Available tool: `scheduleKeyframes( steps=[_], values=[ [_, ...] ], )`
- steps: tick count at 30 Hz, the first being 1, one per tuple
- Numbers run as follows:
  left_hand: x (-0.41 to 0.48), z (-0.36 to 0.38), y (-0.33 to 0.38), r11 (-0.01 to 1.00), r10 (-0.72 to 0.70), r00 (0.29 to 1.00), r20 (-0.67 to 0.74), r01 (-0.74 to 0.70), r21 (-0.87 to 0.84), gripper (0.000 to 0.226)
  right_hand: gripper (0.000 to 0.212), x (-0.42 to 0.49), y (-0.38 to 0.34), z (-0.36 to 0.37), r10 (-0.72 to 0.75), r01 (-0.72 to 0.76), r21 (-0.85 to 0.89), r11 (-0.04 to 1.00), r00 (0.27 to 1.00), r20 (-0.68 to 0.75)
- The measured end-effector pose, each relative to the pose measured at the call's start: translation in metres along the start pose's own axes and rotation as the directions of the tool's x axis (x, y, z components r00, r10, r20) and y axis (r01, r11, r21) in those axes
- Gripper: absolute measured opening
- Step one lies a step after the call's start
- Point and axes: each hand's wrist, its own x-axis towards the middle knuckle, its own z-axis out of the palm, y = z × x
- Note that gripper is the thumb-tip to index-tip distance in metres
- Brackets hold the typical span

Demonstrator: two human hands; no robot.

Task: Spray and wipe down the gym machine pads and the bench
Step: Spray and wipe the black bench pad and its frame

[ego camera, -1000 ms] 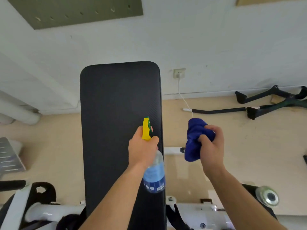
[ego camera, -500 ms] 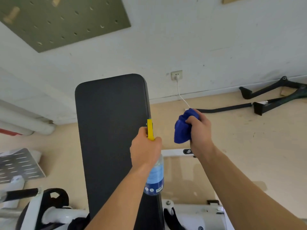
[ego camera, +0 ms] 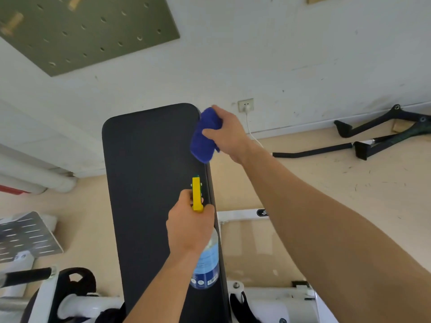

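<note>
The black bench pad (ego camera: 151,183) runs toward the wall. Over its right edge the left hand (ego camera: 189,227) curls round the neck of the spray bottle (ego camera: 206,259), whose nozzle points up the pad. Further right, the right hand (ego camera: 229,134) grips the bunched blue cloth (ego camera: 203,138) at the pad's far right corner. A squeeze now would likely wet the cloth and knuckles rather than the pad. Because the cloth is wadded, its strokes may be narrow and miss the left side.
</note>
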Motion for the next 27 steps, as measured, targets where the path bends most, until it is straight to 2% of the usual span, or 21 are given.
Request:
scheduleKeyframes(
  steps=[2,4,7,10,11,13,14,16,22,27],
  values=[
    [0.002,-0.004,-0.001,0.997,-0.031,0.999,-0.013,0.030,-0.065,0.006,0.052,0.012,0.006,0.019,-0.053,0.054,-0.307,0.950,0.999,0.012],
    [0.004,-0.008,-0.005,0.994,-0.036,0.999,-0.019,0.034,-0.100,0.008,0.060,0.008,0.020,0.041,-0.077,0.055,-0.537,0.842,0.997,-0.018],
    [0.005,-0.012,-0.007,0.995,-0.011,1.000,-0.019,0.009,-0.101,0.007,0.063,-0.012,0.053,0.066,-0.113,-0.007,-0.719,0.695,0.986,-0.119],
    [0.007,-0.014,-0.010,0.992,-0.013,1.000,-0.013,0.011,-0.126,0.008,0.062,-0.014,0.075,0.063,-0.200,-0.018,-0.766,0.642,0.961,-0.191],
    [0.008,-0.015,-0.013,0.992,-0.012,1.000,-0.010,0.011,-0.129,0.010,0.062,-0.009,0.075,0.059,-0.219,0.015,-0.764,0.645,0.961,-0.166],
    [0.010,-0.016,-0.017,0.991,0.000,1.000,-0.004,-0.001,-0.130,0.011,0.056,-0.001,0.064,0.054,-0.165,0.063,-0.621,0.781,0.980,-0.109],
    [0.011,-0.015,-0.019,0.991,0.005,1.000,-0.002,-0.005,-0.133,0.011,0.052,0.001,0.057,0.053,-0.119,0.050,-0.525,0.850,0.988,-0.099],
    [0.015,-0.014,-0.025,0.990,0.006,1.000,-0.004,-0.006,-0.138,0.011,0.047,-0.005,0.051,0.059,-0.084,0.015,-0.430,0.903,0.986,-0.143],
    [0.022,-0.012,-0.030,0.990,-0.041,0.999,0.010,0.042,-0.137,0.011,0.016,-0.074,0.106,0.090,0.038,-0.107,-0.224,0.969,0.956,-0.291],
    [0.032,-0.017,-0.027,0.997,-0.008,0.998,0.068,0.014,-0.082,0.012,0.006,-0.148,0.133,0.081,0.199,-0.241,-0.280,0.929,0.965,-0.172]
  ],
)
